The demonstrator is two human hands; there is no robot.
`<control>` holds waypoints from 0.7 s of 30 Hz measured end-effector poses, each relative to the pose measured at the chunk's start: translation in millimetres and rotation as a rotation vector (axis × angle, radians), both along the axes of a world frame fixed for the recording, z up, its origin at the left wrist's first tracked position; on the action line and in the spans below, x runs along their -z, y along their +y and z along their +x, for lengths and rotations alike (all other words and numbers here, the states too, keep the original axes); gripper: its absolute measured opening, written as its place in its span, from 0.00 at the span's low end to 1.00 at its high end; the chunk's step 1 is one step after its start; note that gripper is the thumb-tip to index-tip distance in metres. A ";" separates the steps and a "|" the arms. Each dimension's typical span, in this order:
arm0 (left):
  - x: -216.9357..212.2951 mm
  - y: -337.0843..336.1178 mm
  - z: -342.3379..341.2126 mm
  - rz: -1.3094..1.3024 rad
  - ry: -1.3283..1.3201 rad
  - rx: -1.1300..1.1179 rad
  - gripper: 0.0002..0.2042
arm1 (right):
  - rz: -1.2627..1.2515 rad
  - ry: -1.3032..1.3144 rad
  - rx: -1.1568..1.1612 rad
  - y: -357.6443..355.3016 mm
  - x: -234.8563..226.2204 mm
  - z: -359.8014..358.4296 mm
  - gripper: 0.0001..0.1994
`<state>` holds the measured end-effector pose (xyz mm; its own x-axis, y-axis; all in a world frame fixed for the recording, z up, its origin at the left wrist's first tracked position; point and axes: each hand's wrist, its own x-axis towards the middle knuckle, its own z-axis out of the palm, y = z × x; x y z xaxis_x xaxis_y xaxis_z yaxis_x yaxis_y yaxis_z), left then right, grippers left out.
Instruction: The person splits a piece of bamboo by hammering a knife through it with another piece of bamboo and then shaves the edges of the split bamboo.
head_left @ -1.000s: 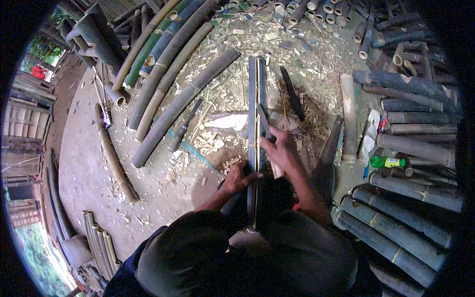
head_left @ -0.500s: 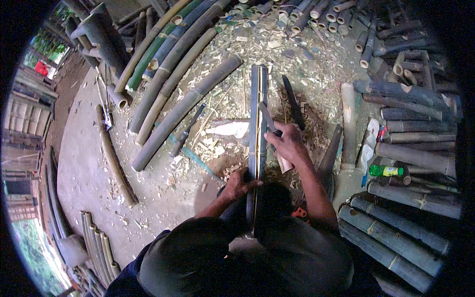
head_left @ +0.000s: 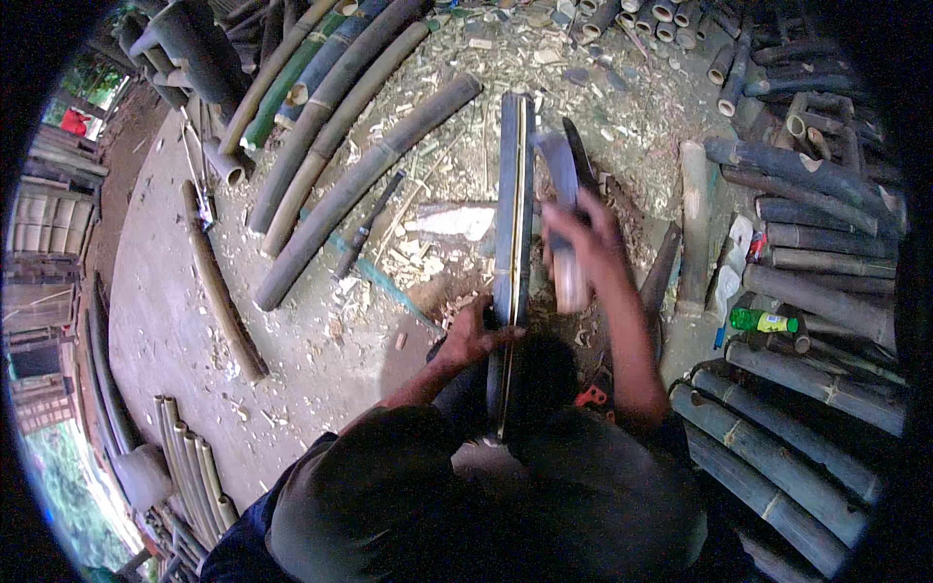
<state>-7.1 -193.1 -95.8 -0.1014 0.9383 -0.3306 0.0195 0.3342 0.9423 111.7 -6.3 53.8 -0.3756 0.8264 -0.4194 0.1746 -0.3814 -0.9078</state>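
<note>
A dark bamboo pole (head_left: 508, 194) stands between my knees, pointing away from me, with a pale slit running along its length. My left hand (head_left: 471, 335) is closed round its near part, thumb lying across the front. Just right of the pole, my right hand (head_left: 591, 243) grips a machete (head_left: 556, 160) with a pale handle end below the fist. Its broad blade points up and away, apart from the pole; hand and blade are smeared by motion. Behind the blade, a dark long blade (head_left: 580, 146) lies on the chip-strewn ground.
Bamboo poles (head_left: 374, 155) lie at the far left, with a slim dark-handled tool (head_left: 369, 225) beside them. A cut pole (head_left: 693, 228) lies to the right. Stacked bamboo (head_left: 777, 466) and a green bottle (head_left: 763, 320) are further right. Wood chips (head_left: 418, 257) cover the ground.
My right hand has lifted the machete off the pole's slit and moved it rightward and away. My left hand keeps its hold on the pole. The whole view has shifted slightly.
</note>
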 end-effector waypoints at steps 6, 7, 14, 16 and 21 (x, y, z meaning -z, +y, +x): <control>-34.4 9.4 6.7 -0.016 -0.013 0.031 0.26 | -0.235 0.057 -0.067 -120.1 5.7 71.3 0.25; -54.4 12.6 7.9 -0.090 0.057 0.022 0.24 | -0.284 0.058 -0.054 -127.6 7.7 75.0 0.24; -32.9 10.9 9.5 -0.034 0.104 0.005 0.25 | -0.412 0.143 -0.004 -135.7 6.9 82.1 0.23; -36.1 10.4 10.5 -0.030 0.141 0.006 0.25 | -0.435 0.168 0.030 -134.8 6.7 82.6 0.22; -42.6 12.0 7.0 -0.055 0.311 0.050 0.26 | -0.392 0.172 0.005 -134.2 17.2 80.1 0.17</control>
<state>-0.1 -181.1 -53.2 -0.1596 0.9261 -0.3418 0.3218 0.3761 0.8689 191.8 -140.5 36.6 -0.4636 0.6193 -0.6337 0.0307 -0.7035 -0.7100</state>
